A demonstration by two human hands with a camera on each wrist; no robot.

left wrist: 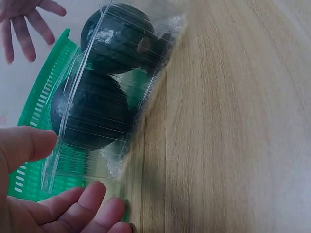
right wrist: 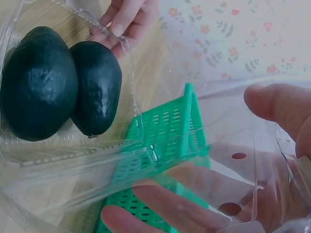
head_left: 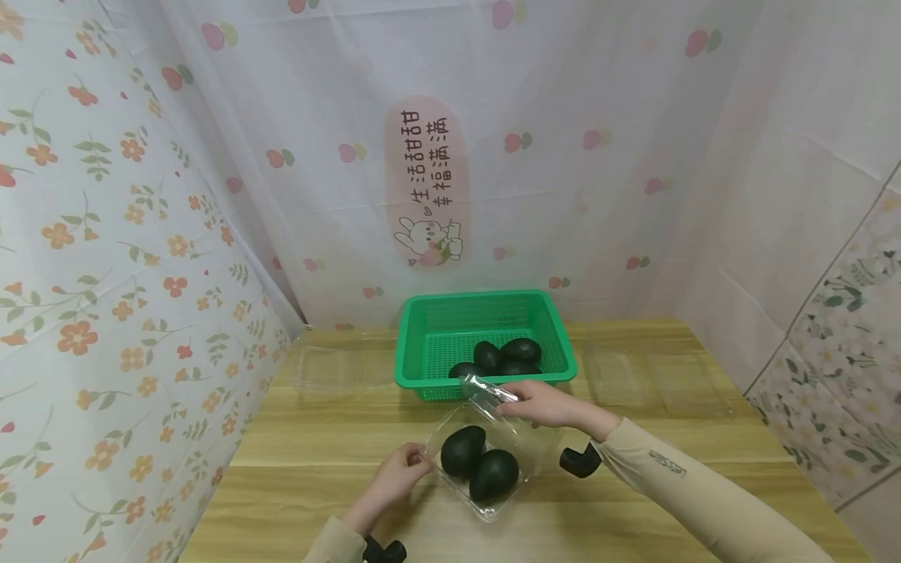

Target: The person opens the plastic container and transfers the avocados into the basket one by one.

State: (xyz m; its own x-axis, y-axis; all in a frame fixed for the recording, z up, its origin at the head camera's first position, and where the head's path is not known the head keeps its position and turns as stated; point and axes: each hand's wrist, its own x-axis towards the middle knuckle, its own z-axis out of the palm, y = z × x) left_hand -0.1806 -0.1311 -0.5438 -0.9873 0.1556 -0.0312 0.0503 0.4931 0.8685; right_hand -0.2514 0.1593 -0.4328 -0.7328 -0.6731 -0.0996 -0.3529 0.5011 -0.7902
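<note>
A clear plastic clamshell container [head_left: 486, 512] stands with its lid raised on the near side of the green basket. Two dark green avocados [head_left: 463, 452] [head_left: 494, 475] lie side by side in its base. At the base's left corner, my left hand [head_left: 403, 471] holds the rim between thumb and fingers. My right hand [head_left: 538, 405] grips the raised lid [head_left: 486, 397] near the basket's front edge. In the right wrist view, the thumb is on one side of the see-through lid and the fingers [right wrist: 170, 204] show through from the other.
Behind the container is a green plastic basket [head_left: 486, 301] with several more avocados [head_left: 521, 350] at its front right. Open clear containers lie on the wooden table at left [head_left: 327, 371] and right [head_left: 655, 379]. Printed curtains [head_left: 549, 195] hang at the back and sides.
</note>
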